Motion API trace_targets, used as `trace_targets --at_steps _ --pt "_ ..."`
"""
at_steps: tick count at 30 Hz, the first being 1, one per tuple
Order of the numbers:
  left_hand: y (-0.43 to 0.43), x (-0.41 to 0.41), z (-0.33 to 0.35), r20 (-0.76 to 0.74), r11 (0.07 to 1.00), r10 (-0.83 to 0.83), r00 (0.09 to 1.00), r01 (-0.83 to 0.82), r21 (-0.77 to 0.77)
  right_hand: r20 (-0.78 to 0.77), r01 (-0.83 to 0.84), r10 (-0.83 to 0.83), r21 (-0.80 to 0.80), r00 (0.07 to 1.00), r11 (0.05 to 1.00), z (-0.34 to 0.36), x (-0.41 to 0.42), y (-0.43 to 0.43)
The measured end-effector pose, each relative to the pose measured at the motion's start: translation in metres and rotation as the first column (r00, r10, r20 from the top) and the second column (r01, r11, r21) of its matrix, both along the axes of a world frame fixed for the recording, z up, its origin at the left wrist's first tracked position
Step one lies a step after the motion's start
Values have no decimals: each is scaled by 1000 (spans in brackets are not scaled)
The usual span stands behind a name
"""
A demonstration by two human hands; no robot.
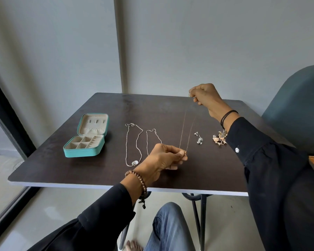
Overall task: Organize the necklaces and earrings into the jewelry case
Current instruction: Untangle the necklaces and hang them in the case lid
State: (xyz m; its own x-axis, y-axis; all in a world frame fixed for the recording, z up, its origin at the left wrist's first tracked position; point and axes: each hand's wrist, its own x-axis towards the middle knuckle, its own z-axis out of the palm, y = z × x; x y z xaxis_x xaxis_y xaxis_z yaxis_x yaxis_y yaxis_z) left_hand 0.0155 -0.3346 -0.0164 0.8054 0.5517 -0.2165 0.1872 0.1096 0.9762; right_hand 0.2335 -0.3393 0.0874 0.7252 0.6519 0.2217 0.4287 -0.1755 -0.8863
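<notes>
Two pinches hold the chain (182, 131): my right hand (207, 98) high at its top, my left hand (163, 156) at the pendant (185, 153); slack could tangle it with nearby necklaces (135, 162).

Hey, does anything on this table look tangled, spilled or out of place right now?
Nothing looks damaged or spilled. Only the gold-toned earrings lie in a jumbled heap by the right sleeve, unlike the neatly laid silver chain necklaces.
</notes>
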Motion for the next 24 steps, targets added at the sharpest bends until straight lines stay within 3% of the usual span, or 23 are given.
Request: trace_targets --at_steps 10,16,24 --pt "6 -1 1 78 999 -48 996 48 8 -24 -19 20 17 1000 1000 -7 -3 14" --pt "3 -2 11 127 986 -137 982 148 -81 -71 -14 17 41 997 999 -5 -5 17" --pt "2 -2 9 154 981 -45 987 73 -182 -115 -3 8 44 993 999 -8 -6 15"
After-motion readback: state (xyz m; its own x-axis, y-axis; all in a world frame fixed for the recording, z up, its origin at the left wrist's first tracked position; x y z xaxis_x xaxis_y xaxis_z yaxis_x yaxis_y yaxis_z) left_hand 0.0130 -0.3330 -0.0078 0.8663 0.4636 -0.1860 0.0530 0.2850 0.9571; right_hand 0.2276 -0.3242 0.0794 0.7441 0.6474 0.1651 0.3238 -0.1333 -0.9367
